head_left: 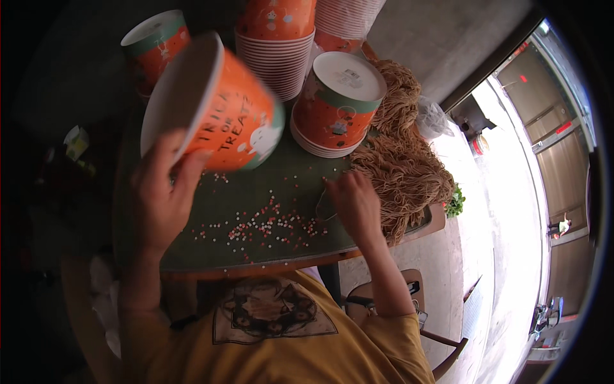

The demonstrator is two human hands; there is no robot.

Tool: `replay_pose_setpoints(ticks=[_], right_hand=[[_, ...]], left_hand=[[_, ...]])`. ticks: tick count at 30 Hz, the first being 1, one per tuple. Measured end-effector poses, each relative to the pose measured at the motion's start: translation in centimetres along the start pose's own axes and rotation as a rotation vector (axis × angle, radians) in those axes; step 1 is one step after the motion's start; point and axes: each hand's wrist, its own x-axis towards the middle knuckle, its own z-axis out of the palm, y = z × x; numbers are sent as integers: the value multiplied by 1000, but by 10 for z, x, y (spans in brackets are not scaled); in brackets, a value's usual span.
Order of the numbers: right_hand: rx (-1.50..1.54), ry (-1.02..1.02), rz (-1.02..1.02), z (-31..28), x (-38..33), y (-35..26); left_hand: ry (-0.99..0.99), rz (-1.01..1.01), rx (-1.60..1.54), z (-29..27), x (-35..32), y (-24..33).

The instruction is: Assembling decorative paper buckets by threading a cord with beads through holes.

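My left hand [160, 195] grips the rim of an orange paper tub [240, 118] with a green base band. The tub is tilted on its side above the table, its opening toward the left; its inside is blurred. My right hand [356, 206] is closed, fingertips pinched on a thin thread [319, 206] that hangs in a loop just left of it. Small red and white beads [268, 225] lie scattered on the dark green tabletop [192, 253] between my hands. Beside my right hand spreads a heap of tan yarn [409, 176].
Upside-down matching tubs [342, 118] stand behind my right hand. A tall nested stack [274, 61] rises at the back, with another tub [157, 48] at far left and plastic-wrapped tubs [345, 22] at back right. A wooden chair [409, 285] stands right of the table.
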Motion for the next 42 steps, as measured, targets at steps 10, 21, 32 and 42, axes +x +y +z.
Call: replay_pose_setpoints(ticks=[10, 21, 32, 42], right_hand=[[216, 45, -28, 28, -3, -12], [1489, -516, 27, 15, 18, -126], [1409, -262, 157, 24, 29, -129], [1332, -118, 24, 30, 37, -137]], left_hand=[[-261, 60, 81, 19, 2, -24], [-475, -197, -295, -2, 17, -31], [-399, -19, 7, -16, 26, -58], [-474, -332, -231, -25, 28, -46]])
